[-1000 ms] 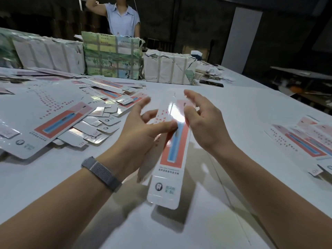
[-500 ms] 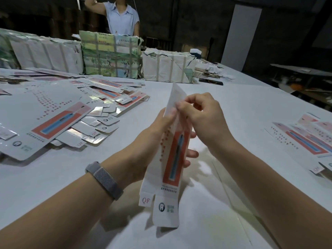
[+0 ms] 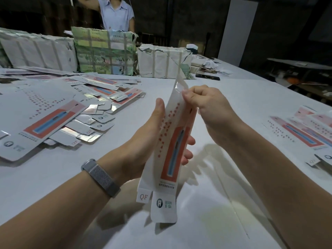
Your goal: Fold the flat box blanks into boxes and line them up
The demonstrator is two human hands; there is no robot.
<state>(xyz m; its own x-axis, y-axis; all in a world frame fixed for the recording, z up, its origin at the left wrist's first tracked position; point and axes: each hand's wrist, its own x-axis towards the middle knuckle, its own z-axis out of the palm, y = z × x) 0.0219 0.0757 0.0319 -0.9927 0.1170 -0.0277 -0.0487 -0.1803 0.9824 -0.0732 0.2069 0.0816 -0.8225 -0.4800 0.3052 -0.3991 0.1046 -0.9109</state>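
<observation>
Raised box blank [image 3: 168, 148], seemingly part-opened, both hands [image 3: 206, 106]

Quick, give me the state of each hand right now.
Left hand: holding the box blank, thumb on one side, fingers wrapped behind.
Right hand: closed, pinching the top of the same box blank.

You hold one long white box blank [image 3: 168, 150] upright above the table [image 3: 233, 108], red panel toward you, its end flaps hanging low. More flat blanks lie fanned in a pile [image 3: 59, 112] by the left edge, and a few [image 3: 305, 130] at the right edge.
</observation>
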